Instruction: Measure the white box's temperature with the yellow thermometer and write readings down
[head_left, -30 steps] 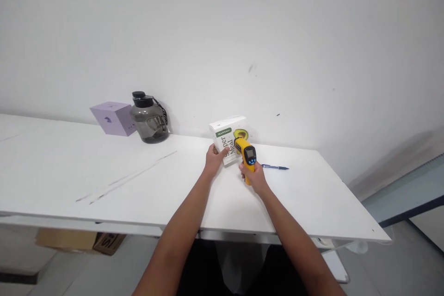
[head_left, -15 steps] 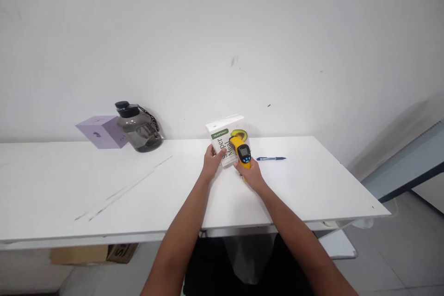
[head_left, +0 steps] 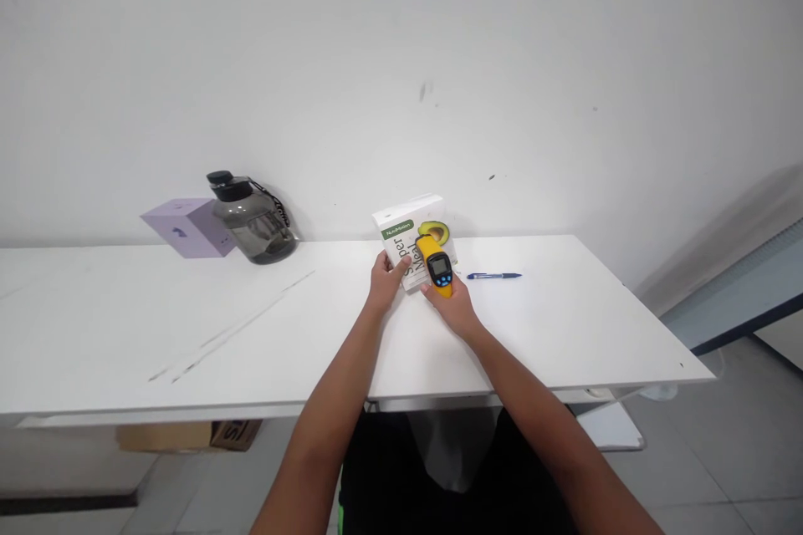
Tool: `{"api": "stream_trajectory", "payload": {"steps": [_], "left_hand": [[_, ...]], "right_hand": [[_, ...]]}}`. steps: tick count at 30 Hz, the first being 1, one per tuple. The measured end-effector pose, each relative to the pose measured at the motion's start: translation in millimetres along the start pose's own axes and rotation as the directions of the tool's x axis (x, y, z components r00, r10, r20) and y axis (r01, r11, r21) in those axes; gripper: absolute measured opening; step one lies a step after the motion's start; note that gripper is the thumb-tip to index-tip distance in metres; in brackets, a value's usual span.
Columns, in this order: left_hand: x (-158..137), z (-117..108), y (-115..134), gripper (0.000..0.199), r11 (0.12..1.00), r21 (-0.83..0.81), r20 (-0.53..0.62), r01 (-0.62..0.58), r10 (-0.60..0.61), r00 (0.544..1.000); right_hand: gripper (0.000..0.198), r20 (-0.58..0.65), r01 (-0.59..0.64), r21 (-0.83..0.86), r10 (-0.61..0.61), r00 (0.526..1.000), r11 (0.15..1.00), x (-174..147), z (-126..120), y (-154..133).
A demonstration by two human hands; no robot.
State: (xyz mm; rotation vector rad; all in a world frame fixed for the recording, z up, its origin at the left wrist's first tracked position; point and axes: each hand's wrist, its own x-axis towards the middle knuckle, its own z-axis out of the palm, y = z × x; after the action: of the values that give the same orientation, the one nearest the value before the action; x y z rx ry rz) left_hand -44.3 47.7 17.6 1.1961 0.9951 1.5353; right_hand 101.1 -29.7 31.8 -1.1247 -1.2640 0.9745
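Observation:
A white carton [head_left: 396, 244] printed with an avocado and the words "Super Meal" is tilted above the white table. My left hand [head_left: 385, 280] grips its lower left side, thumb on the front face. In my right hand [head_left: 457, 305] is a yellow and black infrared thermometer [head_left: 439, 263], its small screen and blue buttons towards me. The thermometer overlaps the carton's right part, its nose close to the printed avocado; whether the two touch I cannot tell. A blue pen [head_left: 494, 276] lies on the table just right of my right hand.
Against the wall at the left stand a grey see-through water jug [head_left: 256, 226] with a black lid and a lilac box [head_left: 191, 232]. The white table [head_left: 251, 351] ends at a right edge. Below it on the floor is a cardboard box [head_left: 169, 436].
The view has shifted slightly, so the table and everything on it sit a little higher in the picture. Both hands keep their hold on the carton and the thermometer.

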Motion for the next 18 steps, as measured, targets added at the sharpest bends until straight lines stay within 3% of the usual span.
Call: {"api": "stream_trajectory", "payload": {"steps": [6,15,18], "left_hand": [[0.5,0.5,-0.3,0.049,0.999,0.039,-0.052,-0.014,0.016,0.999],[-1.5,2.7,6.3,0.046,0.996,0.087,-0.080,0.013,-0.006,0.997],[0.0,1.4,4.6,0.048,0.991,0.132,-0.141,0.030,-0.011,0.990]], "right_hand": [[0.066,0.000,0.155,-0.207,-0.159,0.987,0.966,-2.7,-0.5,4.0],[0.063,0.057,0.206,-0.294,-0.198,0.979,0.933,-4.2,0.4,8.9],[0.069,0.079,0.194,-0.283,-0.179,0.981,0.939,-4.6,0.3,11.4]]}}
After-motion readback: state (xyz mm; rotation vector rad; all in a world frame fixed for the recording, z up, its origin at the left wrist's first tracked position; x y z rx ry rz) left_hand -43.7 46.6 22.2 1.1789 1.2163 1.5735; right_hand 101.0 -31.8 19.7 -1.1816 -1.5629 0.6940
